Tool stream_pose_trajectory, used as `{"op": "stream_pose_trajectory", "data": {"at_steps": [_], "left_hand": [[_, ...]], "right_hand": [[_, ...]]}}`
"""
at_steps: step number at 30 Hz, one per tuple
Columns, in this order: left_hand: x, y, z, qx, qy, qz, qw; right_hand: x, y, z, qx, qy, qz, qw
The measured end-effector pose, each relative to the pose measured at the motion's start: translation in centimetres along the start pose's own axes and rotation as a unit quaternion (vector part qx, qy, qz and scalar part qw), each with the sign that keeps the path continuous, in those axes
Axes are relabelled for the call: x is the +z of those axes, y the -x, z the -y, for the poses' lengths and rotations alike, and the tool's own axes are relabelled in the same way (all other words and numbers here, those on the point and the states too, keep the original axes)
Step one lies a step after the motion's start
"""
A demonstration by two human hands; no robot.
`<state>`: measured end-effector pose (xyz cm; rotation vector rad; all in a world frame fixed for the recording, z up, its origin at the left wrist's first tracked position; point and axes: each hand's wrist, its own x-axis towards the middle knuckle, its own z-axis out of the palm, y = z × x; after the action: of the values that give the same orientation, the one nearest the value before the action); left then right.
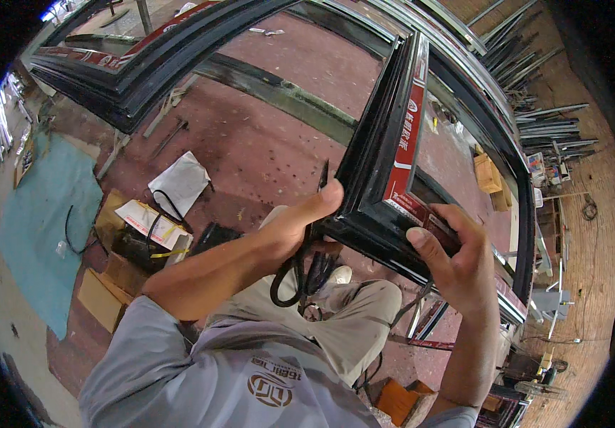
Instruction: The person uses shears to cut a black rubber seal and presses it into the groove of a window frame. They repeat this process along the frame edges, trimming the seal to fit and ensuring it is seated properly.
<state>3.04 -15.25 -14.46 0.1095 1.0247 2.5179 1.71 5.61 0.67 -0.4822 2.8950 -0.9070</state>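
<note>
A black metal window frame [379, 187] with red-and-white protective film stands tilted in front of me, its near corner between my hands. My left hand [306, 220] is closed beside that corner, thumb pointing up along the frame's edge. A black rubber strip [286, 291] runs through its fingers: one end sticks up past the thumb, and the rest hangs in loops above my lap. With thumb on the filmed face and fingers over the inner edge, my right hand [459, 258] grips the lower rail. The fingers of my left hand are partly hidden.
Another black frame [125, 85] stands at the upper left. An opened cardboard box [118, 274] with papers lies left of my arm, near a teal sheet [54, 228] on the floor. Metal profiles [553, 132] are piled at the right, and a wooden block [489, 175] sits beyond the frame.
</note>
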Motion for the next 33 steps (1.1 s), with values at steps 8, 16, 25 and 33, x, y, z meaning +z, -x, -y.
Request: {"op": "stream_pose_trajectory", "data": {"at_steps": [8, 16, 25, 33], "left_hand": [[0.7, 0.3, -2.2, -0.062, -0.103, -0.056, 0.991], [0.8, 0.0, -1.8, -0.052, -0.119, -0.05, 0.99], [1.0, 0.1, -1.9, -0.031, -0.131, -0.026, 0.991], [1.5, 0.2, -2.2, 0.016, -0.054, -0.016, 0.998]], "right_hand": [[-0.2, -0.1, 0.8, 0.027, 0.002, 0.003, 1.0], [-0.3, -0.1, 0.7, 0.008, 0.003, 0.007, 1.0], [-1.3, 0.9, -0.1, 0.007, 0.015, 0.014, 1.0], [-1.6, 0.6, -0.7, 0.005, 0.003, 0.025, 1.0]]}}
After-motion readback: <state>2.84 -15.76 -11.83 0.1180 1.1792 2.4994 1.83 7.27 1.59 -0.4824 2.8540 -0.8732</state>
